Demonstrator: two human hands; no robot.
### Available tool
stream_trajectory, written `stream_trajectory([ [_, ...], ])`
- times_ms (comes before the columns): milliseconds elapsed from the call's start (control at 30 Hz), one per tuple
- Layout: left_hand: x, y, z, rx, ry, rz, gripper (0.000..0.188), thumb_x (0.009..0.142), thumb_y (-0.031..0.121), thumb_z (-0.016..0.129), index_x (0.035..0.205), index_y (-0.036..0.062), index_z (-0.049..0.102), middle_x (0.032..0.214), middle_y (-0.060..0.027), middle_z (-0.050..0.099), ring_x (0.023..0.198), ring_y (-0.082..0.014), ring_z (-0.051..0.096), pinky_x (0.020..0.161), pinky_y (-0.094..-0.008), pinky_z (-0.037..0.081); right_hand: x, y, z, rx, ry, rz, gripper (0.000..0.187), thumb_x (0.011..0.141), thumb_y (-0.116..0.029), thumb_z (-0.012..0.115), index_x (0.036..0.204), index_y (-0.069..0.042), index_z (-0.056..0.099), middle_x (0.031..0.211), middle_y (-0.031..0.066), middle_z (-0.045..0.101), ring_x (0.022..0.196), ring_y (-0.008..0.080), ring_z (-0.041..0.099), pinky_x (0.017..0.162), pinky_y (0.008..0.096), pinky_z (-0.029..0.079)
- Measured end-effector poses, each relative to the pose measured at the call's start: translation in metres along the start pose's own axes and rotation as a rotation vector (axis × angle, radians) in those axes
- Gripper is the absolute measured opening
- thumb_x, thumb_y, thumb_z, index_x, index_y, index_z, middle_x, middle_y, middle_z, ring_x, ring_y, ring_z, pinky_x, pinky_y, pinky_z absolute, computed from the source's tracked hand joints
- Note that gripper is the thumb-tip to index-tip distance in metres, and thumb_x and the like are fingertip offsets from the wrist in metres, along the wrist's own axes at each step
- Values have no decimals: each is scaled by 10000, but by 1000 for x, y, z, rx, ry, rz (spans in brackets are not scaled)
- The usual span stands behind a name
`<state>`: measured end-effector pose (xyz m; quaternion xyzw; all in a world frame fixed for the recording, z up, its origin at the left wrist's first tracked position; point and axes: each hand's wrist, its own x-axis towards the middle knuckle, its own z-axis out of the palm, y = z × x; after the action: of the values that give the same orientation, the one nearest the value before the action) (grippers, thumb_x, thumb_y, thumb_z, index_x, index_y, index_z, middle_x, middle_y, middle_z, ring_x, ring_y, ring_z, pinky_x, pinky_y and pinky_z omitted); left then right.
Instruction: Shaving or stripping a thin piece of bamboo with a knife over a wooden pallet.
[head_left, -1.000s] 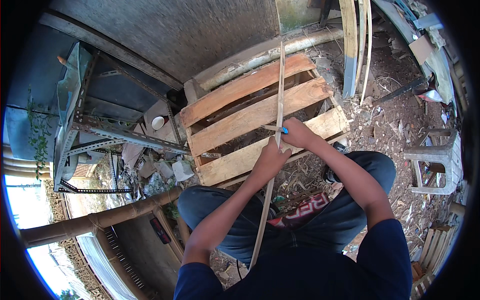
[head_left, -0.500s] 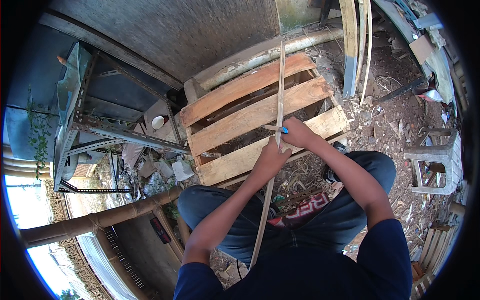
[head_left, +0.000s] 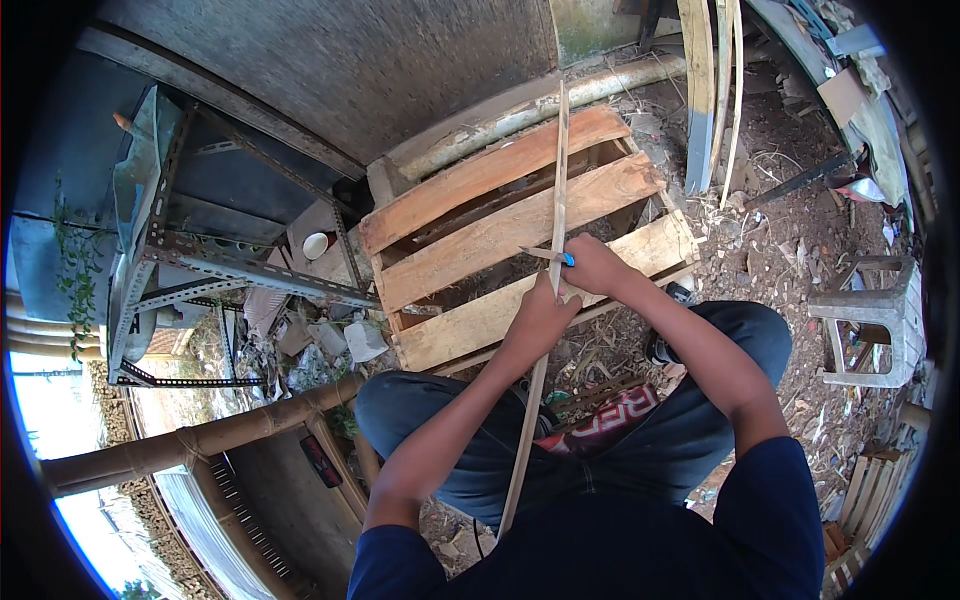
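A long, thin strip of pale wood or bamboo (head_left: 560, 190) runs from near my body out over a slatted wooden pallet (head_left: 480, 251). My left hand (head_left: 543, 325) is closed around the strip near its middle, just short of the pallet's near slat. Right beside it, a little farther out, my right hand (head_left: 598, 268) grips a small knife (head_left: 541, 253) with a blue handle. The knife's blade points left and crosses the strip. My right fingers hide most of the handle, and the exact contact of the cutting edge is too small to make out.
Metal shelf frames (head_left: 260, 272) stand on the left, above a bamboo pole (head_left: 200, 435). Long boards (head_left: 700, 100) lean at the far right. A pale plastic stool (head_left: 870, 325) is on the littered dirt at right. A white cup (head_left: 317, 245) lies near the frames.
The knife blade has turned slightly in my right hand, its tip now a little farther left and away from me. My left hand and the strip look nearly unmoved.
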<state>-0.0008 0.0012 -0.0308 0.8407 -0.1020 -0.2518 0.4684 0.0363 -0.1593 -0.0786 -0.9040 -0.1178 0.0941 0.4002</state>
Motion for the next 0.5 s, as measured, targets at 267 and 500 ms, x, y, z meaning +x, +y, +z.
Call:
stream_trajectory([
  [267, -5, 26, -16, -292, -52, -148, 237, 856, 185, 615, 905, 32, 440, 655, -57, 493, 518, -143, 495, 470, -308, 423, -4, -32, -30, -247, 19, -59, 166, 727, -146, 600, 673, 6, 641, 679, 247, 608, 703, 419, 619, 689, 475, 509],
  [500, -19, 39, -19, -2, 15, 22, 227, 835, 174, 618, 868, 13, 461, 655, -91, 500, 606, -190, 515, 596, -354, 438, 7, -15, -59, -222, 174, 48, 223, 748, -200, 608, 669, 7, 632, 697, 264, 590, 713, 432, 588, 698, 489, 481],
])
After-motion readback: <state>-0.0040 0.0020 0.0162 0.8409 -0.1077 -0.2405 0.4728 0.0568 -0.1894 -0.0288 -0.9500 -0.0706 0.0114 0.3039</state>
